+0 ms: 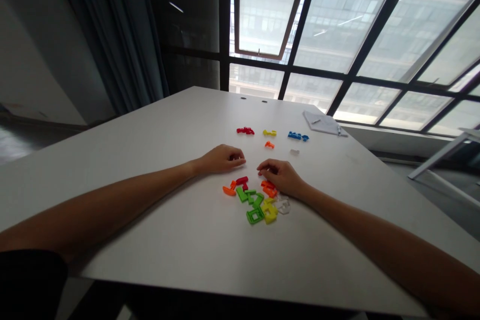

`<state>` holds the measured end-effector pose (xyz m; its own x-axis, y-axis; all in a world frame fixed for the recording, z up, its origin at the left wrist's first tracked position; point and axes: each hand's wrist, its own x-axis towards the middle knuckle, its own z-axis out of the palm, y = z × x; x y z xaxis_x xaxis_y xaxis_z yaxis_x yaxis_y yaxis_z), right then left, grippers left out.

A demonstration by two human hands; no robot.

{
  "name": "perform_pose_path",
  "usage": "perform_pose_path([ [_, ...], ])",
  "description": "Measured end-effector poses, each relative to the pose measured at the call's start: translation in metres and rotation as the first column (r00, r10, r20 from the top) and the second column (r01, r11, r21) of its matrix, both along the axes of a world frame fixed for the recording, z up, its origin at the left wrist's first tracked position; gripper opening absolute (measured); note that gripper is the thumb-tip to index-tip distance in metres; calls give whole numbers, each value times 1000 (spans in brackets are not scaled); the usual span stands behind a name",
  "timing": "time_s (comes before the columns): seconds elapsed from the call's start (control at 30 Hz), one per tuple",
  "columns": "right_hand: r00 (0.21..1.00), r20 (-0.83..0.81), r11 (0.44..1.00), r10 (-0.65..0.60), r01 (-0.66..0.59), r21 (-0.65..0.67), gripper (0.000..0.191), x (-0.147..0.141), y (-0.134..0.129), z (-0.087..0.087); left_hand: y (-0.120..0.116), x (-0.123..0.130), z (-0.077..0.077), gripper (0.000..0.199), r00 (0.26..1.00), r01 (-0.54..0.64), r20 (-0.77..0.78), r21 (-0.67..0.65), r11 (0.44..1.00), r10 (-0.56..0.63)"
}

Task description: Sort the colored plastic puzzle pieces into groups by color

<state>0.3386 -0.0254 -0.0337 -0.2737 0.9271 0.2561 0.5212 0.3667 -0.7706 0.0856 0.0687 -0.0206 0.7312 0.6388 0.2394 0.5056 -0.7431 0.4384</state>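
Note:
My left hand [224, 158] rests on its side on the white table [157, 240], fingers loosely curled and apart, with nothing visible in it. Facing it across a small gap, my right hand [280, 174] lies with bent fingers just behind an orange-red piece [269, 189]; no held thing shows. Nearer me is a loose pile of plastic pieces: green pieces [255, 215], a yellow piece [269, 211], a clear piece [284, 205], a red piece [242, 181] and an orange piece [229, 190].
Beyond my hands stand small groups: red pieces [245, 131], a yellow piece [269, 133], an orange piece [269, 145], blue pieces [298, 136] and a clear piece [294, 152]. Papers [324, 123] with pens lie at the far right. Windows rise behind the table.

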Motion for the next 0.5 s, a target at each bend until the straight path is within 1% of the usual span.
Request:
perform_pose_path([
  [0.03, 1000, -24, 1000, -5, 5, -10, 18, 1, 0, -1, -7, 0, 5, 37, 997, 75, -8, -104, 992, -77],
  [0.07, 999, -50, 1000, -12, 11, -21, 18, 1, 1, -1, -12, 0, 11, 37, 990, 137, -7, -192, 972, -141],
  [0.13, 996, -91, 999, -26, 22, -42, 18, 3, 1, -3, -17, 1, 20, 32, 973, 221, 5, -331, 918, -232],
  [0.2, 994, -102, 998, -27, 22, -51, 18, 3, 2, -4, -18, 2, 24, 29, 964, 252, 20, -403, 880, -267],
  [0.23, 995, -98, 998, -23, 18, -53, 18, 3, 2, -4, -18, 3, 24, 27, 963, 252, 24, -416, 874, -267],
  [0.3, 997, -75, 999, -17, 13, -52, 18, 2, 2, -4, -17, 5, 21, 25, 970, 230, 19, -380, 896, -241],
  [0.4, 1000, -14, 999, -27, 27, -43, 19, 1, 3, -3, -18, 11, 13, 24, 987, 159, 29, -221, 962, -156],
  [0.5, 1000, -11, 999, -25, 24, -25, 24, 1, 4, -2, -25, 20, 7, 28, 991, 33, 135, -98, 995, -20],
])
